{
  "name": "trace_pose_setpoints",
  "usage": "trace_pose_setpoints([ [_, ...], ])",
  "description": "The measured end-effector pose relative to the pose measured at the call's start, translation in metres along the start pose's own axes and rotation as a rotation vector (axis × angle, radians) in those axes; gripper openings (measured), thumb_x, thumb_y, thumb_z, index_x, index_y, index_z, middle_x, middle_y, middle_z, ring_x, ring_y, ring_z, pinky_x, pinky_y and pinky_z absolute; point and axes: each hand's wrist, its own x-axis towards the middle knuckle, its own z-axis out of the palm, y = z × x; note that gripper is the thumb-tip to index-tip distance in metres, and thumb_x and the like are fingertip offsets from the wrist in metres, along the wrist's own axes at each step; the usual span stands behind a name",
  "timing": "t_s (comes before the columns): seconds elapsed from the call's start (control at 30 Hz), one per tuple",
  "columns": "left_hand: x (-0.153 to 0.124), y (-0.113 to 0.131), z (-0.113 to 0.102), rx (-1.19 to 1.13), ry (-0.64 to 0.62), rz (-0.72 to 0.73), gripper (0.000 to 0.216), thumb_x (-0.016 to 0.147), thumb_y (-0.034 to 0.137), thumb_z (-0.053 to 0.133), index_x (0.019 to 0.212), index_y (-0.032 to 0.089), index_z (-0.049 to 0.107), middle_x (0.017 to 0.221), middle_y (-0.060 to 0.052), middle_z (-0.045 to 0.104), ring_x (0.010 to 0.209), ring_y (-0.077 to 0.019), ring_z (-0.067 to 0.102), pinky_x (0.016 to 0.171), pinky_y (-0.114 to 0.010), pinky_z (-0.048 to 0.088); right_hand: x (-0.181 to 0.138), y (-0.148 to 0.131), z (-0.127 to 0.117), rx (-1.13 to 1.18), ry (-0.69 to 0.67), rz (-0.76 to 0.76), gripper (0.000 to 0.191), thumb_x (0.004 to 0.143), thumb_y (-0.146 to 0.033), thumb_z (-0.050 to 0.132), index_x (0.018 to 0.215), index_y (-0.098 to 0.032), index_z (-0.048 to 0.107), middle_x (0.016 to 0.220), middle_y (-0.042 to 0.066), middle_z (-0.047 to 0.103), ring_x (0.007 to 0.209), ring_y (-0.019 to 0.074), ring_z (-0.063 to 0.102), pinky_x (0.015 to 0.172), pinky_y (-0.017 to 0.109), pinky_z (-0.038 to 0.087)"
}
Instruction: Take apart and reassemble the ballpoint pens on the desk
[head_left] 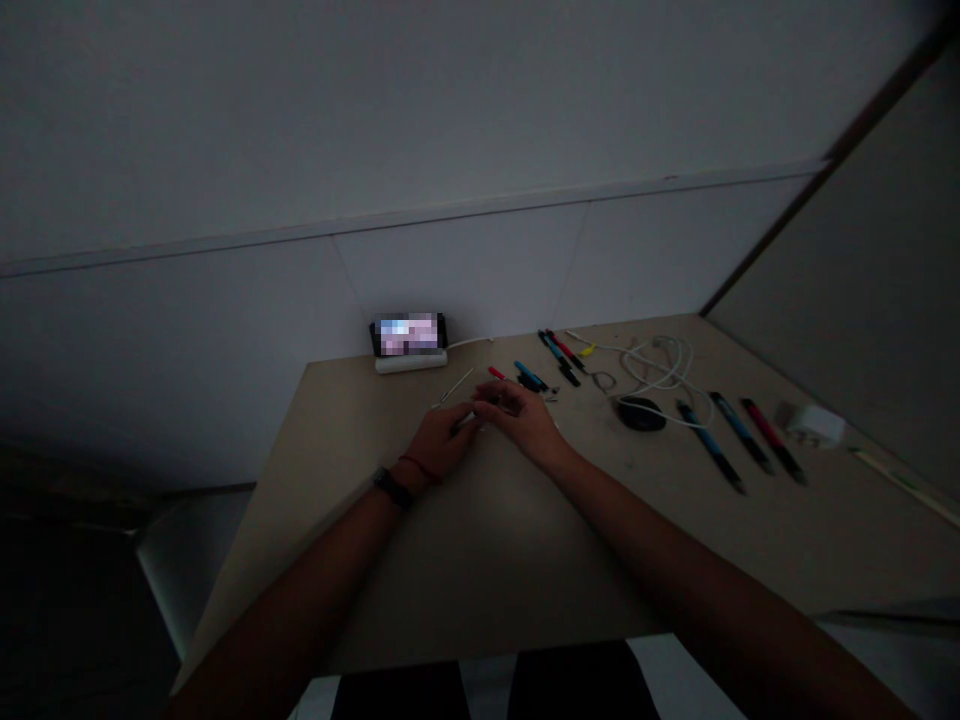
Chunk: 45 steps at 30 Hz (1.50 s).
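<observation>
My left hand (pixel 442 438), with a dark band and a red cord at the wrist, is closed above the middle of the table. A small dark piece shows at its fingers, too dim to name. My right hand (pixel 523 418) meets it, thumb and fingers bent together at the left fingertips; whatever they pinch is hidden. Just beyond the hands lies a thin pale stick like a pen refill (pixel 456 384). Behind the right hand are a red pen part (pixel 496 373), a blue pen part (pixel 529 374) and some tiny dark pieces.
A lit phone (pixel 409 335) leans on a white stand (pixel 411 363) near the wall. To the right lie several pens, including a red one (pixel 772 440), a coiled white cable (pixel 660 365), a black rounded object (pixel 640 414) and a white plug adapter (pixel 817 426). The table (pixel 465 570) abuts a right-hand partition.
</observation>
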Motion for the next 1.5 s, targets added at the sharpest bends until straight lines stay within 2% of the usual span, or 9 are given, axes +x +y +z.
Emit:
trace_pose_setpoints([
  [0.1, 0.000, -0.002, 0.000, -0.013, 0.024, -0.019, 0.037, 0.099, 0.044, 0.051, 0.110, 0.017, 0.073, 0.082, -0.005, 0.074, 0.075, -0.0192, 0.066, 0.073, -0.030, 0.050, 0.000, 0.000, -0.002, 0.115, -0.048, 0.011, 0.040, 0.075, -0.056, 0.077, 0.098, -0.024, 0.073, 0.100, 0.006, 0.075, 0.096, 0.0240, 0.069, 0.089, 0.041, 0.054],
  [0.23, -0.001, -0.003, 0.001, -0.002, 0.042, -0.040, 0.038, 0.098, 0.046, 0.050, 0.104, 0.016, 0.073, 0.079, -0.005, 0.073, 0.071, -0.0182, 0.065, 0.069, -0.029, 0.049, 0.000, -0.001, -0.004, 0.160, -0.089, 0.024, 0.037, 0.077, -0.054, 0.076, 0.097, -0.023, 0.075, 0.099, 0.005, 0.076, 0.092, 0.0230, 0.070, 0.090, 0.042, 0.054],
  [0.37, -0.001, -0.001, 0.001, -0.004, 0.042, -0.040, 0.037, 0.099, 0.045, 0.050, 0.107, 0.017, 0.072, 0.074, -0.003, 0.071, 0.067, -0.0170, 0.064, 0.068, -0.029, 0.049, 0.001, -0.001, -0.003, 0.121, -0.045, 0.029, 0.034, 0.074, -0.054, 0.079, 0.086, -0.023, 0.074, 0.087, 0.004, 0.075, 0.084, 0.0226, 0.070, 0.085, 0.042, 0.055],
  [0.5, -0.001, -0.001, 0.001, 0.009, 0.030, -0.026, 0.036, 0.098, 0.044, 0.050, 0.105, 0.017, 0.073, 0.080, -0.004, 0.074, 0.071, -0.0183, 0.066, 0.070, -0.030, 0.049, 0.002, 0.002, -0.002, 0.080, 0.010, 0.028, 0.035, 0.072, -0.054, 0.081, 0.076, -0.022, 0.070, 0.078, 0.003, 0.073, 0.077, 0.0214, 0.068, 0.085, 0.043, 0.055],
  [0.73, -0.001, -0.003, 0.001, -0.016, 0.049, -0.041, 0.038, 0.099, 0.047, 0.049, 0.103, 0.017, 0.072, 0.071, -0.002, 0.070, 0.065, -0.0164, 0.063, 0.065, -0.028, 0.047, -0.001, -0.001, -0.003, 0.279, -0.087, 0.030, 0.036, 0.076, -0.048, 0.080, 0.102, -0.025, 0.075, 0.107, 0.006, 0.076, 0.104, 0.0229, 0.069, 0.096, 0.041, 0.052],
  [0.87, -0.001, -0.003, 0.001, -0.014, 0.058, -0.032, 0.038, 0.099, 0.046, 0.049, 0.101, 0.016, 0.072, 0.076, -0.003, 0.071, 0.068, -0.0164, 0.062, 0.064, -0.027, 0.046, -0.001, -0.002, -0.003, 0.249, -0.096, 0.041, 0.033, 0.076, -0.049, 0.080, 0.096, -0.024, 0.076, 0.101, 0.005, 0.077, 0.098, 0.0228, 0.070, 0.095, 0.042, 0.053],
  [1.07, -0.001, 0.001, 0.001, -0.027, 0.039, -0.042, 0.037, 0.099, 0.044, 0.050, 0.104, 0.016, 0.073, 0.072, -0.002, 0.069, 0.064, -0.0158, 0.062, 0.067, -0.028, 0.048, 0.002, 0.004, -0.002, 0.212, -0.012, 0.086, 0.034, 0.069, -0.051, 0.084, 0.080, -0.022, 0.070, 0.084, 0.005, 0.075, 0.084, 0.0227, 0.071, 0.086, 0.041, 0.055],
  [1.3, -0.001, 0.001, 0.001, -0.013, 0.038, -0.053, 0.038, 0.099, 0.044, 0.050, 0.107, 0.015, 0.072, 0.073, -0.003, 0.070, 0.068, -0.0173, 0.063, 0.069, -0.029, 0.048, -0.001, -0.002, -0.002, 0.228, -0.070, 0.052, 0.036, 0.070, -0.048, 0.083, 0.095, -0.024, 0.073, 0.100, 0.005, 0.077, 0.098, 0.0232, 0.070, 0.089, 0.040, 0.056],
  [1.5, -0.001, 0.001, 0.000, 0.003, 0.027, -0.063, 0.039, 0.099, 0.046, 0.049, 0.105, 0.015, 0.073, 0.073, -0.003, 0.071, 0.067, -0.0170, 0.063, 0.068, -0.028, 0.048, -0.001, -0.005, -0.002, 0.155, -0.086, 0.046, 0.033, 0.074, -0.052, 0.078, 0.088, -0.023, 0.073, 0.088, 0.003, 0.076, 0.086, 0.0213, 0.071, 0.086, 0.041, 0.056],
])
